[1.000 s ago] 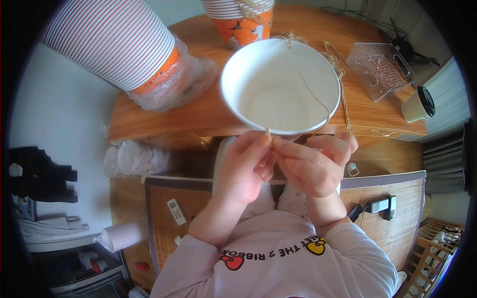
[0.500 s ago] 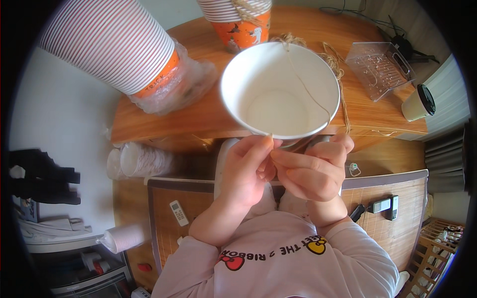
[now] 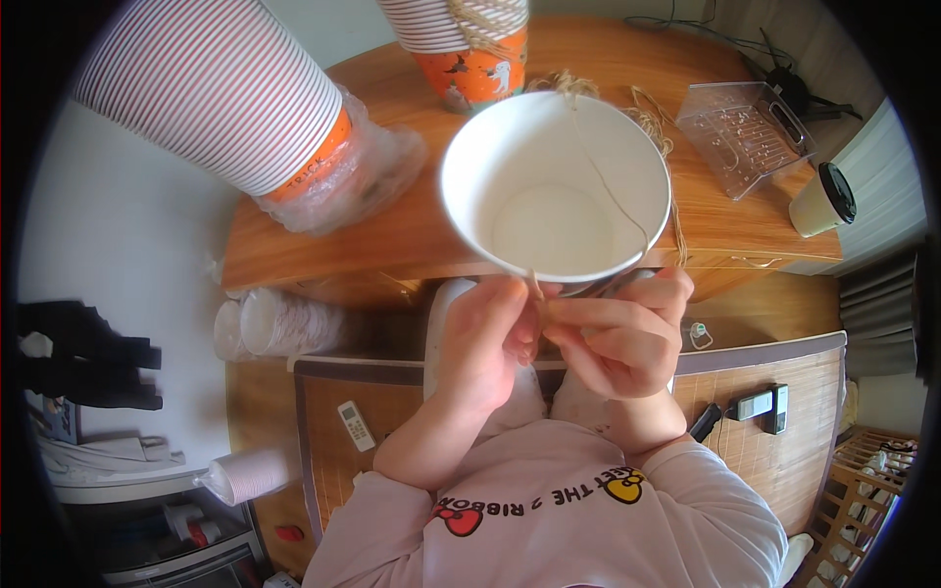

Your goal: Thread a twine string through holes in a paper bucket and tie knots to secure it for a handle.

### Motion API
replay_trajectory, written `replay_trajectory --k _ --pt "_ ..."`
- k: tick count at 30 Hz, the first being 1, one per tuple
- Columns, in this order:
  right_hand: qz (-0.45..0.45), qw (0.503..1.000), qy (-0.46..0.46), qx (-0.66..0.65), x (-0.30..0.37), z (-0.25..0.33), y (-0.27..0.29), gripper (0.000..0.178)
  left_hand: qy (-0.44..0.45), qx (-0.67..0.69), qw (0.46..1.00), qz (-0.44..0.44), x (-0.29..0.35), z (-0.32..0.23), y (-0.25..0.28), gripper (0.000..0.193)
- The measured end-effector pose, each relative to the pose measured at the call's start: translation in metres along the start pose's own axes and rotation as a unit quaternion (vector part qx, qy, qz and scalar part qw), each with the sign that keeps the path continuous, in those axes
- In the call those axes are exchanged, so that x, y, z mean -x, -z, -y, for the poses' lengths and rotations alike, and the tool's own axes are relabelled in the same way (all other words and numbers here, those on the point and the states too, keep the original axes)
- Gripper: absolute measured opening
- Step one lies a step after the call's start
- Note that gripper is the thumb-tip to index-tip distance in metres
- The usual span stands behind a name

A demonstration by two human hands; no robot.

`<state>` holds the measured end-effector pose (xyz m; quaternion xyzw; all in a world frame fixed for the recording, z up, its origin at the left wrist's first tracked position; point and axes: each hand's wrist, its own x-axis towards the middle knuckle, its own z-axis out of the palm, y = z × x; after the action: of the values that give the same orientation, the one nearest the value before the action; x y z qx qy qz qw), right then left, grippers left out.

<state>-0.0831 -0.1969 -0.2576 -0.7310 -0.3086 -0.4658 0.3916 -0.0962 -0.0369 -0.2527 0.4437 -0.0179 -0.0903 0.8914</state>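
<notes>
A large white paper bucket (image 3: pixel 549 196) sits with its mouth facing me at the near edge of the wooden table. A strand of twine (image 3: pixel 610 191) runs over the far rim, across the inside and out over the near right side. Just under the near rim, my left hand (image 3: pixel 480 333) is closed, its thumb and fingers pinching a short piece of the twine. My right hand (image 3: pixel 627 333) is closed beside it, fingertips pinching the same twine. The bucket's outer wall is mostly hidden.
On the wooden table (image 3: pixel 392 235) stand two stacks of orange-printed buckets: one plastic-wrapped (image 3: pixel 225 108), one tied with twine (image 3: pixel 470 69). A twine bundle (image 3: pixel 652 127), a clear plastic tray (image 3: pixel 740 137) and a lidded cup (image 3: pixel 823 201) lie rightward. A remote (image 3: pixel 356 425) lies on the mat.
My fingers have parted slightly at the near rim, and more of the twine shows between them. The bucket sits slightly lower in view.
</notes>
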Motion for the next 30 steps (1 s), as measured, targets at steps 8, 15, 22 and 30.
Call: replay_trajectory --k 8,15,22,30 --pt "0.037 0.993 -0.054 0.098 0.004 -0.007 0.013 0.026 -0.521 -0.539 0.661 -0.029 -0.013 -0.011 0.039 0.054" --pt "0.1 0.988 -0.067 0.093 0.003 -0.012 0.02 0.024 -0.45 -0.642 0.615 0.088 -0.043 -0.038 0.022 0.042" --pt "0.013 0.978 -0.177 0.111 0.006 -0.026 0.042 0.044 -0.487 -0.716 0.473 0.162 -0.02 -0.053 0.025 0.029" --pt "0.002 0.958 -0.285 -0.02 0.009 -0.041 0.042 0.06 -0.464 -0.751 0.299 0.364 0.025 -0.109 0.006 0.023"
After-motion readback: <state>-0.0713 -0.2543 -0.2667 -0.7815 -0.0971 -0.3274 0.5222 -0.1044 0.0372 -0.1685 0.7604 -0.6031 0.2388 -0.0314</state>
